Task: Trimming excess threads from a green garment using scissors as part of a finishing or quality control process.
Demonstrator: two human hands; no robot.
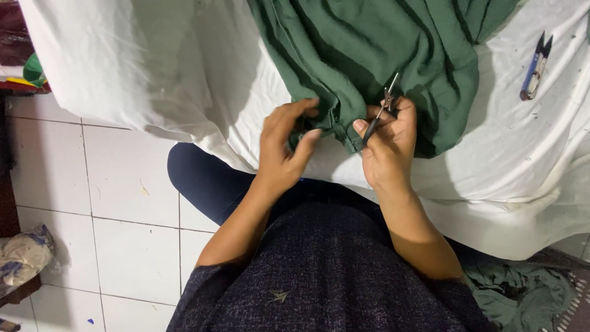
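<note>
Here my left hand curls over the hem of the green cloth, fingers bent and pressed together, pinching a thick fold of it near the centre of the frame. The cloth is soft, matte and deep green, bunched in heavy ridges that spill down from the top middle. My right hand sits just beside the left, fingers closed around a small pair of thread snips; the dark handle lies along my forefinger and the thin metal tips stick up and to the right, against the green folds. Whether the blades are parted or closed I cannot tell, they are too small.

The green cloth rests on a white sheet, smooth but creased, dotted with tiny thread bits at the right; it covers whatever lies under it and droops over the edge toward my lap. At the upper right a second pair of snips, blue-handled with dark pointed blades, lies on the sheet well apart from my hands.

Glossy white floor tiles fill the left side. A crumpled bundle at the lower left is partly cut off, and a heap of greenish fabric at the lower right runs out of frame.
</note>
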